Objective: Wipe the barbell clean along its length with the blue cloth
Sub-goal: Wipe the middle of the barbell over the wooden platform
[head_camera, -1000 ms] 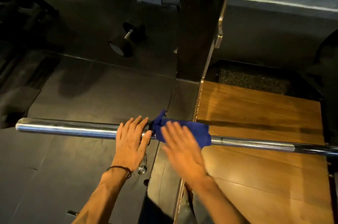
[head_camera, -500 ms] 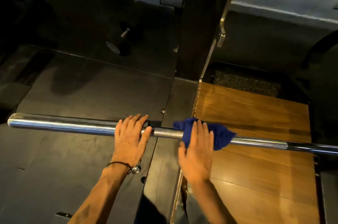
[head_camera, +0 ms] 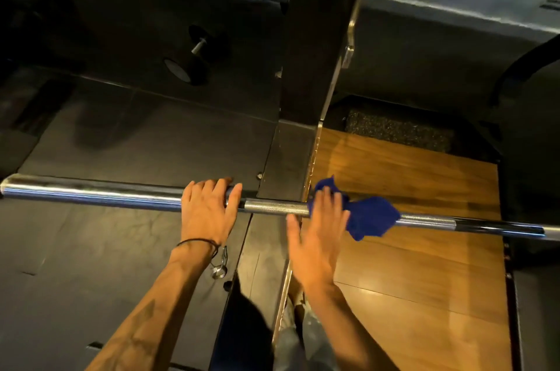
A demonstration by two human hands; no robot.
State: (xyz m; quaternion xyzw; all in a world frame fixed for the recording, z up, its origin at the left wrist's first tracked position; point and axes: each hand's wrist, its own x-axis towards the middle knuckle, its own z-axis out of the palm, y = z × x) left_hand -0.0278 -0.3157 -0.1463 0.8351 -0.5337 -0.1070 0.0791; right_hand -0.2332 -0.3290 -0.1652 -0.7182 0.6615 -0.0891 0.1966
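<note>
**Q:** Hands first: what are both doing?

**A:** Left hand (head_camera: 209,213) rests over the barbell (head_camera: 91,193), fingers draped across the thick chrome sleeve where it meets the knurled shaft, steadying it. Right hand (head_camera: 318,228) lies flat, fingers straight, pressing the blue cloth (head_camera: 369,217) onto the shaft.

**Q:** What has changed?

**A:** A second ago the cloth sat bunched right beside the left hand; now it lies further right, above the wooden platform (head_camera: 409,279), with bare knurled steel showing between the hands.

**Q:** Meaning for the task?

**A:** The wipe seems to be travelling rightward; the long right stretch looks not yet reached
</note>
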